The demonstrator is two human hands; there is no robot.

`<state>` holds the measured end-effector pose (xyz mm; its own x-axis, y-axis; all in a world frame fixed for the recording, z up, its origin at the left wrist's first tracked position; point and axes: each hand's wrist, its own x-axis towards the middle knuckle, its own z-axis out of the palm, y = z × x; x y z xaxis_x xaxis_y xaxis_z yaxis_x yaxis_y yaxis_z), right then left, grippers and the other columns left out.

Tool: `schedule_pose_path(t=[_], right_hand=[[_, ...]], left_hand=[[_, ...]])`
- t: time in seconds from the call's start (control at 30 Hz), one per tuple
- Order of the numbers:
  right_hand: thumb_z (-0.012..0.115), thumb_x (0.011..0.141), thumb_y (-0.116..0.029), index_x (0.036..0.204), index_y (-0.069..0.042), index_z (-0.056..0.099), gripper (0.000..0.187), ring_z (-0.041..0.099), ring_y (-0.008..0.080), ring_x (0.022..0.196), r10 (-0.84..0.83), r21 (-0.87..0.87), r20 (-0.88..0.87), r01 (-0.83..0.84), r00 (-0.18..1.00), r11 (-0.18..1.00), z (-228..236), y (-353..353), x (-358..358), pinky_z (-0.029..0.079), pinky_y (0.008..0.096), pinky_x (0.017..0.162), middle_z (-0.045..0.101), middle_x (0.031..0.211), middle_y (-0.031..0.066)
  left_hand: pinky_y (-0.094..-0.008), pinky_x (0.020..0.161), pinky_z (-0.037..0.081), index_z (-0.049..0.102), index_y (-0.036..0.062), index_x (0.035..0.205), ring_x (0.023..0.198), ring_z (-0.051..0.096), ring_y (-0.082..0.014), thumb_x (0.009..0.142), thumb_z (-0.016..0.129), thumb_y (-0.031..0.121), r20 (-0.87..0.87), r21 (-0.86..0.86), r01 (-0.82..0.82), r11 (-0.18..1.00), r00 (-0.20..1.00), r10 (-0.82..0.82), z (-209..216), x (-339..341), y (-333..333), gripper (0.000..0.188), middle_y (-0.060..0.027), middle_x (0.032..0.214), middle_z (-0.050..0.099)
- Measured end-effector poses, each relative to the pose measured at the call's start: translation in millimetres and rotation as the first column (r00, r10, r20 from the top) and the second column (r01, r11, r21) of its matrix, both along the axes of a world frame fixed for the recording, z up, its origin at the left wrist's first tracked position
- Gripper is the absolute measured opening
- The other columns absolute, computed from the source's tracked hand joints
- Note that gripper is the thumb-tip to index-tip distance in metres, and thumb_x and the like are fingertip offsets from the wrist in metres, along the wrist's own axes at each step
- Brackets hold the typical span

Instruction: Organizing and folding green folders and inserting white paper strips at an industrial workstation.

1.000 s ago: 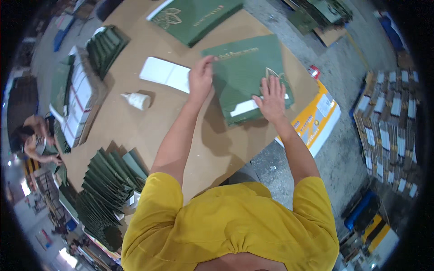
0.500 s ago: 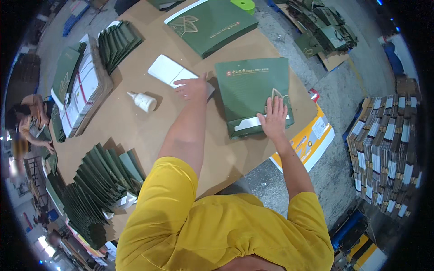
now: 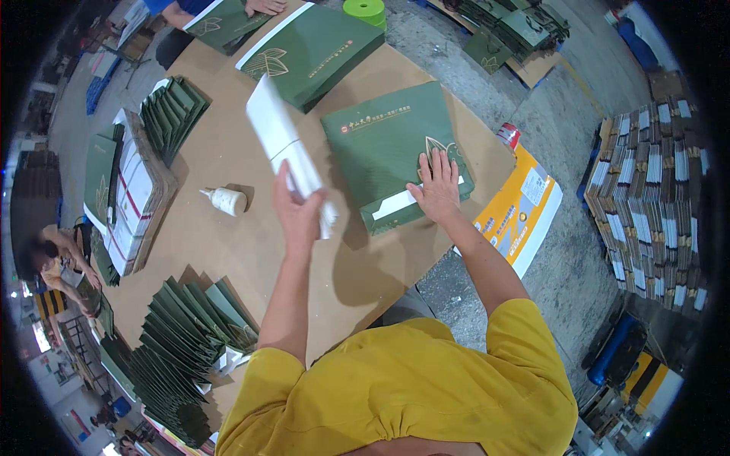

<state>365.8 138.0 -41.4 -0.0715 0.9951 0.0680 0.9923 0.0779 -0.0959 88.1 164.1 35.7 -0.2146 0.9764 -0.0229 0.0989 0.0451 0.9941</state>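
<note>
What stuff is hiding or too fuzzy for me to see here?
All in the head view:
White card strip: motion blur smears its edges.
Left hand: some fingers are hidden by the hand itself and the card.
Green paper bag: the right hand covers part of its gold leaf print.
Co-worker in the blue sleeve: cut off by the upper edge.

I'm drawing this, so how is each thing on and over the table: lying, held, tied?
Left hand: closed on white card
White card: held, blurred
Right hand: open, resting on green bag
Green bag: lying flat
Bottle: on its side
Folded bags: fanned out
White bundle: strapped in red
</note>
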Motion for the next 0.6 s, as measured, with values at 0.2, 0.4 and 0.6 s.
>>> schedule_pose_path(t=[0.2, 0.4, 0.6], right_hand=[[0.044, 0.087, -0.049, 0.143, -0.006, 0.021, 0.074, 0.01, 0.035, 0.138, -0.037, -0.103, -0.004, 0.036, 0.999, 0.994, 9.9, 6.3, -2.8, 0.006, 0.0505, 0.11, 0.016, 0.148, 0.0214], [0.055, 0.079, -0.028, 0.141, -0.004, 0.024, 0.074, 0.012, 0.034, 0.138, -0.016, -0.186, -0.036, 0.009, 0.999, 0.983, 16.5, 5.4, -1.9, 0.008, 0.0489, 0.111, 0.019, 0.147, 0.0208], [0.048, 0.075, -0.005, 0.134, 0.0, 0.037, 0.061, 0.032, 0.0254, 0.131, 0.039, 0.011, -0.848, -0.055, 0.529, 0.998, 11.5, 11.3, 43.8, 0.02, 0.0376, 0.111, 0.039, 0.138, 0.0138]], left_hand=[[-0.0483, 0.1, 0.03, 0.038, 0.0007, 0.133, 0.121, 0.03, -0.047, 0.063, 0.072, 0.038, -0.618, -0.117, 0.186, 0.976, 0.756, -0.218, 51.6, 96.7, 27.2, 0.086, -0.0327, 0.137, 0.023], [-0.0548, 0.095, 0.032, 0.046, 0.0049, 0.128, 0.12, 0.032, -0.0445, 0.08, 0.06, 0.041, -0.684, -0.352, 0.25, 0.902, 0.589, -0.43, -23.7, 130.4, 28.9, 0.062, -0.0274, 0.141, 0.022], [-0.0497, 0.082, 0.041, 0.049, 0.0065, 0.119, 0.095, 0.052, -0.0388, 0.088, 0.048, 0.034, -0.652, -0.152, 0.153, 0.977, 0.727, -0.215, -69.9, 132.6, 21.3, 0.041, -0.0243, 0.111, 0.052]])
